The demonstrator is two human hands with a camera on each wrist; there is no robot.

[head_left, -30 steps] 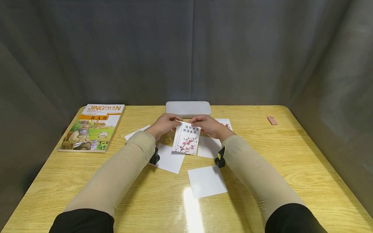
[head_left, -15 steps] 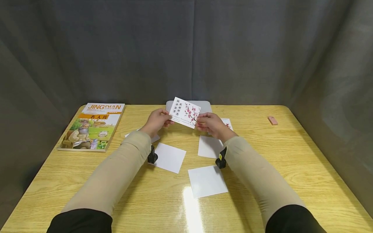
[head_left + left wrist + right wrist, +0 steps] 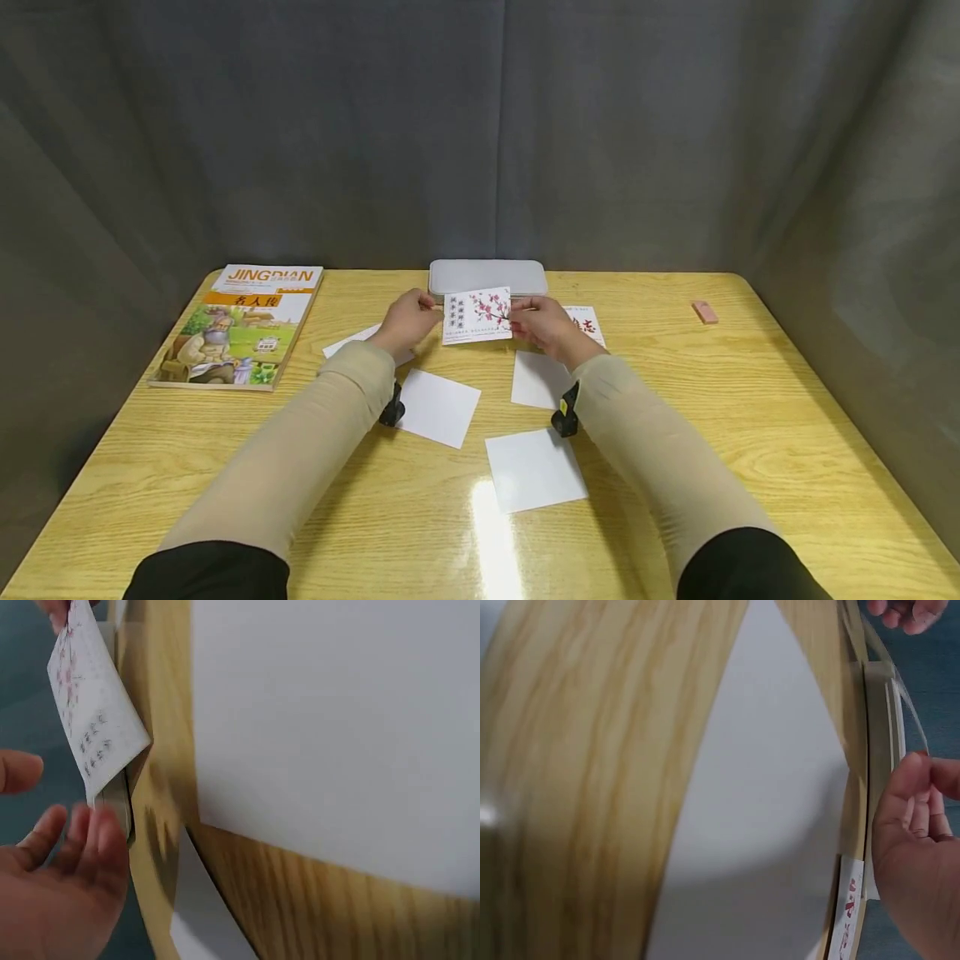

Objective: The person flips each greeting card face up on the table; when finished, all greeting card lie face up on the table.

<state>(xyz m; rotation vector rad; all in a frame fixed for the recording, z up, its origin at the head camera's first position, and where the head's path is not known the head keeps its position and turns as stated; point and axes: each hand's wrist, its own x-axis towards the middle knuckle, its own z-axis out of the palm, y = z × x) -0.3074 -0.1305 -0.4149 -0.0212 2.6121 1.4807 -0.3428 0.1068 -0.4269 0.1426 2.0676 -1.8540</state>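
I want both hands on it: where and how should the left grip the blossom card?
Probably pinch the blossom card by its left edge, from the left: it is thin, the right hand pinches its right edge, and the left hand is open near the other.

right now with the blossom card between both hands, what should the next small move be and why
Probably have the left hand pinch the nearer edge of the blossom card. Only the right hand grips the card, at its opposite edge, while the left hand is open beside the free edge, so a second hold would likely steady it.
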